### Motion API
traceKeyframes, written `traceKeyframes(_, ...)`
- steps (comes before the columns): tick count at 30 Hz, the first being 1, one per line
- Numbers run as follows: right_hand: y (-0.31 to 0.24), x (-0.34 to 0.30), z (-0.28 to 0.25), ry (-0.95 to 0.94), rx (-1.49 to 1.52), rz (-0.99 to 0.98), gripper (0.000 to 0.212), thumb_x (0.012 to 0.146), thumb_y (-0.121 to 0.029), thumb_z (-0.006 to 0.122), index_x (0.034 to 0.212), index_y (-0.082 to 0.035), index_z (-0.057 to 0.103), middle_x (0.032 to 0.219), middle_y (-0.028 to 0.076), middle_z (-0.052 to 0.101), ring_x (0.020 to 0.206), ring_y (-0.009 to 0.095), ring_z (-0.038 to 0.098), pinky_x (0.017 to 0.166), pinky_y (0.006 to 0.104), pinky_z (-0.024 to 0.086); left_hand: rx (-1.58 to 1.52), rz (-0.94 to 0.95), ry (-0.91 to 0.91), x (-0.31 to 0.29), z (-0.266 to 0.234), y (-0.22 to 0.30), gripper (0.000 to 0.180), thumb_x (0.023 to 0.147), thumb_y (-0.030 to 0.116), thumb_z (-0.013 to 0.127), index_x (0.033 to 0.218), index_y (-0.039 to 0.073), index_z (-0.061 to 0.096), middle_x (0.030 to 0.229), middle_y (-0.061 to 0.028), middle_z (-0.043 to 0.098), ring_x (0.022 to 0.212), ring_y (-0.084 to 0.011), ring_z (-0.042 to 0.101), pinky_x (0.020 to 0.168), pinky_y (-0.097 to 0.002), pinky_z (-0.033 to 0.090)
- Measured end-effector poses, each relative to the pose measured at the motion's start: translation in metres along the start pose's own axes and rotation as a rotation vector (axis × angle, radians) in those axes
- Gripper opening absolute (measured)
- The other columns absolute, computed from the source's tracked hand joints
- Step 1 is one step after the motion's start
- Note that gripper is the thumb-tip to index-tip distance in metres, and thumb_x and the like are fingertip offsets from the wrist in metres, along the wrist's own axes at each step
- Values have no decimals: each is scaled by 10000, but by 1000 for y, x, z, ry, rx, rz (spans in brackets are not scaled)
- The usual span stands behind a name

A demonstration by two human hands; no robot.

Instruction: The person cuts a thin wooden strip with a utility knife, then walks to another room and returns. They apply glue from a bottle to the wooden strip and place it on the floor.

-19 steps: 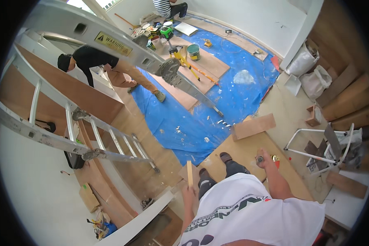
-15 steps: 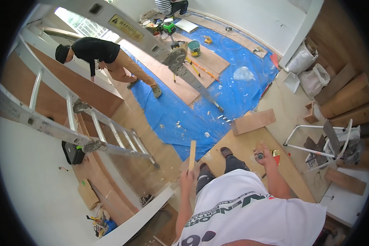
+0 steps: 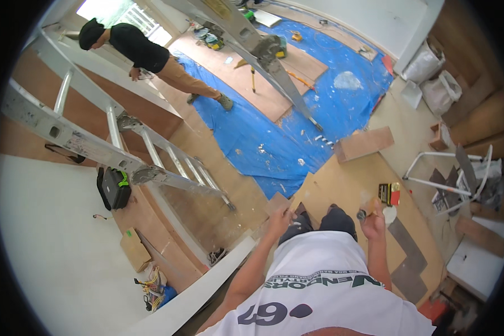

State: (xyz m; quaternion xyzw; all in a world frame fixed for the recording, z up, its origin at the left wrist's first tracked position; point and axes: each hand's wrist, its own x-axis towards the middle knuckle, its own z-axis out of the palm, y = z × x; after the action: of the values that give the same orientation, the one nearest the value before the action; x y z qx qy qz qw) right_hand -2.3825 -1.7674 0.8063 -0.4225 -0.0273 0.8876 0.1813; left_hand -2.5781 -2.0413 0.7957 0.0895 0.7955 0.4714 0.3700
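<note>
Our right hand (image 3: 374, 223) holds a dark-ended tool (image 3: 362, 214), lower right of centre; our left hand (image 3: 279, 220) curls, whether around anything we cannot tell.

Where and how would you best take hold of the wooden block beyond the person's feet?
Probably by both short ends, coming from the person's side: the block is long and straight-edged, its long face turned toward them, both ends uncovered.
</note>
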Motion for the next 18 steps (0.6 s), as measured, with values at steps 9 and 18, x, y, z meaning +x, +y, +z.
traceKeyframes(9, -27, -29, -74, -106, 230, -260, 136, 842, -184, 632, 951, -110, 601, 897, 52, 661, 868, 227, 643, 791, 375, 520, -57, 16, -279, -8, 72, 55, 192, 926, 140, 489, 899, -7, 610, 744, -56, 635, 576, -106, 583, 511, -240, 462)
traceKeyframes(18, -71, -160, -178, 47, 427, -497, 262, 863, -253, 635, 1075, -110, 576, 989, 44, 667, 914, 202, 649, 716, 345, 534, 316, 225, -672, -31, 218, 101, 283, 959, 236, 502, 869, -9, 609, 691, -49, 614, 487, -82, 550, 427, -219, 409)
